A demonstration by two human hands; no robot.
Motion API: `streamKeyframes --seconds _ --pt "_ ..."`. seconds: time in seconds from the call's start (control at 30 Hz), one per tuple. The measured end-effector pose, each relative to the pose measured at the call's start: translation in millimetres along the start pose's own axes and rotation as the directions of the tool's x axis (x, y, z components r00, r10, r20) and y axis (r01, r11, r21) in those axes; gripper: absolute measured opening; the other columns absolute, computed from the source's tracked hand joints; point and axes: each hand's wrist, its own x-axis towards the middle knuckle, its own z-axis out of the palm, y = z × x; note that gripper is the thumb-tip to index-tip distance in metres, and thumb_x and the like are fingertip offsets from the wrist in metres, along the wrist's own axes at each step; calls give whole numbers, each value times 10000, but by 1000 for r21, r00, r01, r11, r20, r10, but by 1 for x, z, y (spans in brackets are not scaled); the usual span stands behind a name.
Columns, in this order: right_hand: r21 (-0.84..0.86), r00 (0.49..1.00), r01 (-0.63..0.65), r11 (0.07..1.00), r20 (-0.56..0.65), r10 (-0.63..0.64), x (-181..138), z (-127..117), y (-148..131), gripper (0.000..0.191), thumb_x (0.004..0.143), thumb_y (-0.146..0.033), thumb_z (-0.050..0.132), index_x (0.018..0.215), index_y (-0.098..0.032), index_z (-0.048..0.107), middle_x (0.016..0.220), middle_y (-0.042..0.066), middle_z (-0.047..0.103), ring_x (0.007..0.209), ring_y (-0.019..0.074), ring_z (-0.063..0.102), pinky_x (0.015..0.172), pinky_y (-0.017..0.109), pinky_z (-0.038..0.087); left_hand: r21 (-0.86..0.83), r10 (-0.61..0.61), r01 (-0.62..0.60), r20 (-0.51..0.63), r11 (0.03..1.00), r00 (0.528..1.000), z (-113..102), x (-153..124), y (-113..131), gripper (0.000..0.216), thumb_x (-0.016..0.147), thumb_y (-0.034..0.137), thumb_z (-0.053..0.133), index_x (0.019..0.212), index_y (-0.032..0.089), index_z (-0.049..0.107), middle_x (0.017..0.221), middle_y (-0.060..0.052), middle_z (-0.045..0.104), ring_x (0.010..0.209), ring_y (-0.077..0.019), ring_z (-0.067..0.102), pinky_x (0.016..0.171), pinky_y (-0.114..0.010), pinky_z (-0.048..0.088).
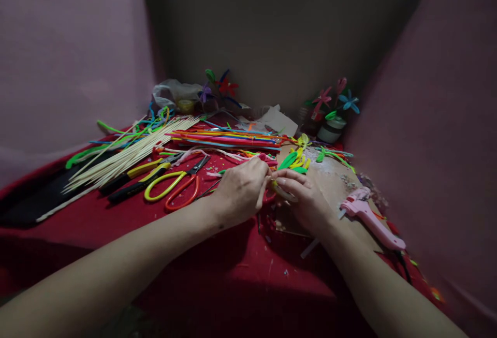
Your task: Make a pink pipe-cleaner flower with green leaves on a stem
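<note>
My left hand (pixel 240 190) and my right hand (pixel 303 195) meet at the middle of a red cloth (pixel 217 276). Both are closed in a pinch on a small pale piece (pixel 280 190) between the fingertips; I cannot make out what it is. Green and yellow pipe-cleaner petals (pixel 294 161) lie just beyond my fingers on a cardboard sheet (pixel 330 177). Orange-and-yellow scissors (pixel 176 187) lie left of my left hand. A pink glue gun (pixel 368 216) lies right of my right wrist.
A bundle of thin wooden sticks (pixel 128 159), coloured pipe cleaners (pixel 229 138) and yellow-handled pliers (pixel 135 177) cover the left and back. Finished pipe-cleaner flowers in a small pot (pixel 332 128) stand at the back right, more flowers (pixel 221 87) at the back centre. Pink walls close in both sides.
</note>
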Motion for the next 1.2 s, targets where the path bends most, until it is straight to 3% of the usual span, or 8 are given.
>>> streamKeyframes --seconds 0.13,0.23,0.3,0.4,0.53,0.77,1.03,1.2 --pt "-297 939 315 901 -39 -341 -6 3 0 107 752 -199 609 838 -243 654 862 10 622 809 158 568 766 305 440 -572 -305 494 398 655 865 0 4 4 155 760 239 452 626 163 452 517 24 398 444 -86 343 422 -220 301" --pt "-493 851 483 724 69 -521 -14 7 -3 132 798 -162 547 787 -225 663 888 38 615 895 186 564 857 350 416 -655 -86 739 737 156 671 1 8 0 102 652 208 494 588 154 436 501 42 372 369 -46 257 326 -173 210" --pt "-502 804 550 668 101 -586 -16 7 -4 141 813 -159 526 801 -218 653 890 41 612 879 187 568 836 362 428 -619 17 784 785 40 619 2 10 -4 118 631 220 533 585 139 461 511 34 405 352 -38 270 301 -164 203" --pt "-489 764 577 654 40 -644 -16 3 -6 138 838 -191 498 822 -206 634 890 39 601 841 176 563 784 354 440 -654 -163 737 718 171 676 1 11 -13 183 682 299 575 640 130 519 516 29 455 338 -44 324 302 -164 209" --pt "-593 819 471 653 19 -573 -10 -6 -10 128 850 -267 503 826 -194 604 847 31 580 764 155 541 712 315 432 -429 -481 632 414 646 773 -3 10 -27 277 725 356 542 549 144 523 383 40 424 315 -61 347 342 -185 200" --pt "-820 944 325 471 247 -220 -6 -13 -21 225 811 -374 562 935 -187 582 847 22 611 750 146 549 694 278 413 -159 -418 502 377 850 827 14 8 -30 375 700 412 555 419 164 537 344 6 463 345 -104 422 392 -228 233" --pt "-938 938 347 12 347 -6 -9 -22 -23 244 806 -395 541 833 -167 621 851 86 600 807 206 522 725 341 402 -558 -506 690 473 461 721 18 5 -20 307 661 384 631 491 172 486 361 49 416 274 -62 308 311 -207 168" --pt "-933 937 317 169 281 -207 -8 -14 -22 245 859 -280 467 731 -160 639 720 49 618 724 167 539 698 297 402 -791 -458 578 446 201 769 12 3 -16 298 613 342 721 574 153 494 440 61 445 305 -21 286 316 -177 140"
